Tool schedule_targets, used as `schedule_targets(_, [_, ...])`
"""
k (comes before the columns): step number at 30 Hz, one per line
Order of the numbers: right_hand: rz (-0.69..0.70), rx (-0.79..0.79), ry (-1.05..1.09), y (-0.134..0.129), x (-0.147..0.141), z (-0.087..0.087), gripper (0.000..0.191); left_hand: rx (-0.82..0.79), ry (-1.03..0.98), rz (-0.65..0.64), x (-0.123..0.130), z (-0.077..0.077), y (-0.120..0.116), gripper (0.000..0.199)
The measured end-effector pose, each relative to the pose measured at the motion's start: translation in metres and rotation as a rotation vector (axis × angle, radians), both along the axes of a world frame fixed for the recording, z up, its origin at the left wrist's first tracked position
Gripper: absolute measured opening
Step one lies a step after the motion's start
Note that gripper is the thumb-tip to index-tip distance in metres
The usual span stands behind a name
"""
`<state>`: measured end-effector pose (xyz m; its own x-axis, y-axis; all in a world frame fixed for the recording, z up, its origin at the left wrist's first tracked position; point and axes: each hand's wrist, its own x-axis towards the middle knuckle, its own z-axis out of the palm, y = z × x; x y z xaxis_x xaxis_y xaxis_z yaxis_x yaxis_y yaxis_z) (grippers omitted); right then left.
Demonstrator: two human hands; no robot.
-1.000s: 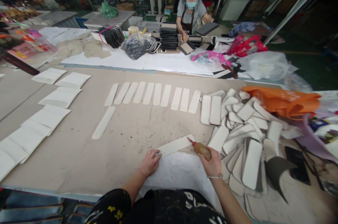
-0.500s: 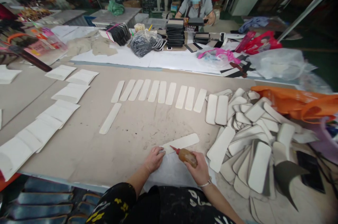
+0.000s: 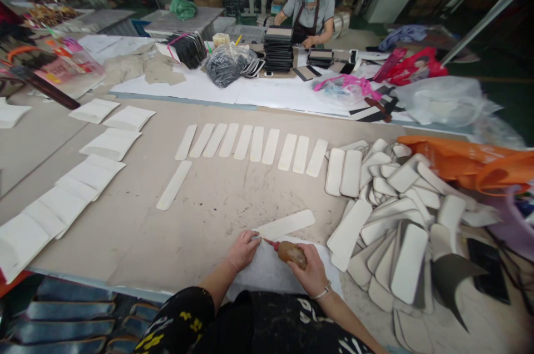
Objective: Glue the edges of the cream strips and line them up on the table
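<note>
My right hand [image 3: 309, 270] is wrapped around a brown squeeze bottle [image 3: 292, 254] with a red pointed nozzle. The bottle lies nearly level, and its tip is at the near left end of a white rounded strip [image 3: 287, 224]. At that same end, my left hand [image 3: 244, 249] presses the strip with its fingers close together. Beneath my hands a white sheet [image 3: 267, 269] covers the table's front edge. Further off, several similar white strips [image 3: 254, 144] lie in a slanting row, with a single strip [image 3: 174, 185] below its left end.
A heap of white rounded pieces [image 3: 392, 215] spreads on the right, beside an orange bag [image 3: 467, 159]. Folded white pieces [image 3: 62, 193] overlap on the left. Across the table a person [image 3: 312, 9] handles things near a stack of dark pieces [image 3: 278, 51].
The bottle's tip has moved left and slightly down along the strip, close to my left fingers. My left hand holds its place. The person opposite has lowered a dark piece out of sight.
</note>
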<state>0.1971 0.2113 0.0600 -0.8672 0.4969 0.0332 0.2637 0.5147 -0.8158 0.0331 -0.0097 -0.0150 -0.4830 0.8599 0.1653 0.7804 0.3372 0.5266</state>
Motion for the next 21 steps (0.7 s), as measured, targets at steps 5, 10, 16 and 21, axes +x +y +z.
schedule_targets(5, [-0.068, 0.056, -0.046, 0.022, 0.016, -0.003, 0.037, -0.011, 0.015, -0.003, 0.0, 0.0, -0.001, 0.027])
schedule_targets(10, [-0.216, 0.204, -0.036, 0.063, 0.032, -0.013, 0.047, 0.012, 0.046, -0.003, -0.001, -0.001, -0.001, 0.027])
schedule_targets(16, [-0.342, 0.37, -0.052, 0.095, 0.034, -0.015, 0.049, 0.021, 0.052, -0.001, -0.001, -0.002, 0.0, 0.026])
schedule_targets(21, [-0.257, 0.239, 0.01, 0.064, 0.02, -0.002, 0.044, -0.003, 0.029, 0.0, -0.001, -0.003, -0.001, 0.027])
